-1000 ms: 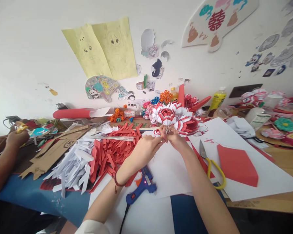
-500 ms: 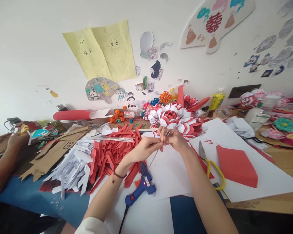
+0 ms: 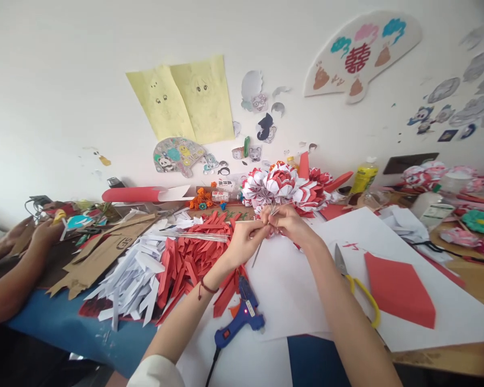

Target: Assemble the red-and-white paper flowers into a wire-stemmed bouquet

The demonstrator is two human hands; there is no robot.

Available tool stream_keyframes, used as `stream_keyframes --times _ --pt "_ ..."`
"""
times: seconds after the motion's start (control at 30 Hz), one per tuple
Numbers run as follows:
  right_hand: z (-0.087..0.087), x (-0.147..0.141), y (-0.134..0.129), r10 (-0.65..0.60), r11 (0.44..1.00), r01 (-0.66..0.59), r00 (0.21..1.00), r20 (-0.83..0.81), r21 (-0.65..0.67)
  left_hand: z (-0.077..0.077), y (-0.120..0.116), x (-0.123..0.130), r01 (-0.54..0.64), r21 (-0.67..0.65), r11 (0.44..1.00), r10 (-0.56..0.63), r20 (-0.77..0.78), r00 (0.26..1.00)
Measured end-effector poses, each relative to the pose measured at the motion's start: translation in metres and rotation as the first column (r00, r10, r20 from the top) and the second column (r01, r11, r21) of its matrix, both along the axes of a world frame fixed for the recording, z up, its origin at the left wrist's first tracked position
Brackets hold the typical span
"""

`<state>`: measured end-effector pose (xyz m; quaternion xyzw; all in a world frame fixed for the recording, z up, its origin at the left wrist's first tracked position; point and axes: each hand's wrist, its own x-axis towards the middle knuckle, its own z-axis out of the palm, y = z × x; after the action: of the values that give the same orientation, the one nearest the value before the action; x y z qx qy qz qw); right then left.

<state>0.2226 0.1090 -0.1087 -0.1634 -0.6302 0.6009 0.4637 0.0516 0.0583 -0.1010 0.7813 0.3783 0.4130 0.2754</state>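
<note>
A bunch of red and white folded-paper flowers (image 3: 282, 185) stands up in front of me on thin wire stems (image 3: 257, 255). Both my hands close round those stems just below the blooms. My left hand (image 3: 247, 239) pinches them from the left, fingertips pressed together. From the other side my right hand (image 3: 292, 223) grips the stems higher up, touching the left fingertips. The exact grip between the fingers is partly hidden. Below my left hand a blue hot glue gun (image 3: 242, 317) with a lit red light lies on white paper (image 3: 290, 301).
Left of my hands are piles of red paper strips (image 3: 187, 258) and white paper strips (image 3: 131, 279), with loose wires (image 3: 201, 235) on top. Yellow-handled scissors (image 3: 363, 295) and red paper (image 3: 399, 290) lie right. Another person's hands (image 3: 44, 234) work at far left, beyond cardboard (image 3: 105, 252).
The flower bunch has tipped more upright and left, now covering the orange and blue flowers behind it. Both hands keep hold of the stems. The whole view has shifted slightly.
</note>
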Motion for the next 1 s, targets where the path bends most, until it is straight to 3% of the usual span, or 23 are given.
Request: stream_keyframes --times 0.1,0.2,0.33,0.5,0.67,0.8,0.9,1.0 --pt "0.025 -0.008 0.008 -0.107 0.994 0.108 0.992 0.071 -0.015 0.014 0.012 -0.004 -0.08 0.087 0.993 0.077 0.044 0.996" --pt "0.048 -0.019 0.017 -0.283 0.958 0.279 0.957 0.061 0.057 0.027 0.028 -0.007 -0.129 0.168 0.977 0.114 0.097 0.989" --pt "0.065 -0.031 0.03 -0.434 0.895 0.423 0.899 0.06 0.144 0.035 0.053 -0.009 -0.155 0.254 0.955 0.12 0.148 0.982" --pt "0.056 -0.036 0.05 -0.592 0.805 0.586 0.803 0.07 0.086 0.028 0.075 -0.01 -0.121 0.314 0.942 0.078 0.144 0.986" --pt "0.041 -0.034 0.062 -0.608 0.794 0.6 0.778 0.157 0.099 0.018 0.085 -0.012 -0.116 0.357 0.927 0.067 0.148 0.987" --pt "0.04 -0.038 0.061 -0.656 0.754 0.627 0.728 0.198 0.193 0.013 0.089 -0.012 -0.202 0.463 0.863 0.15 0.147 0.978" --pt "0.042 -0.045 0.057 -0.74 0.669 0.683 0.651 0.171 0.294 0.009 0.091 -0.011 -0.253 0.525 0.812 0.21 0.142 0.967" --pt "0.041 -0.049 0.056 -0.842 0.525 0.707 0.511 0.172 0.474 0.006 0.094 -0.009 -0.273 0.555 0.786 0.246 0.125 0.961"
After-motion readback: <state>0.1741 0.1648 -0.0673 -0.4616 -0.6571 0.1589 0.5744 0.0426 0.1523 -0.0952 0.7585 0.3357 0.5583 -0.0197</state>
